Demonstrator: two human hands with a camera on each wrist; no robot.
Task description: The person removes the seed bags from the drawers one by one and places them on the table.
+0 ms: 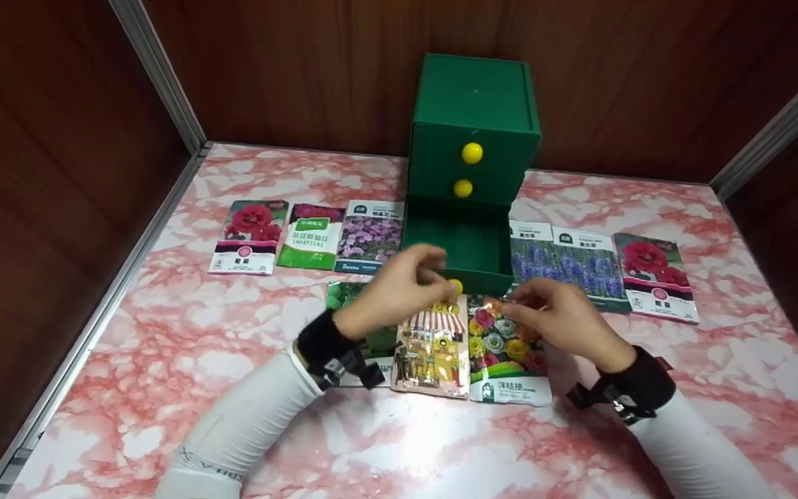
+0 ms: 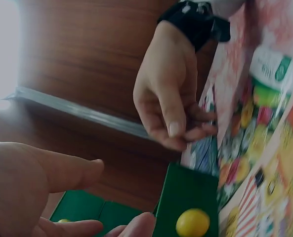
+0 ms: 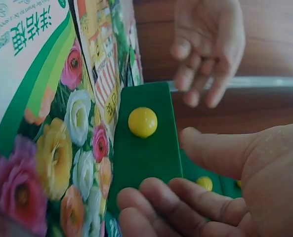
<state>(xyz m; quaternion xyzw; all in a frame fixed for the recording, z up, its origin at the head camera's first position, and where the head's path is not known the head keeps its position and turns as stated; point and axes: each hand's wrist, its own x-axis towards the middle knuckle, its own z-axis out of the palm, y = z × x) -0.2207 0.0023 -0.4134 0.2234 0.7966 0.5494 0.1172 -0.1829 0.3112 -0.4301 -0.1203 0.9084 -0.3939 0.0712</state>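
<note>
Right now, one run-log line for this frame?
bottom drawer: pulled out | left hand: by its yellow knob, empty | right hand: over seed packet, empty

The left hand fills seven o'clock, fingers loosely extended. The right hand hangs at twelve, fingertips together, perhaps pinching something. A yellow knob on the green drawer front sits at five; blurred flower packets at three.
</note>
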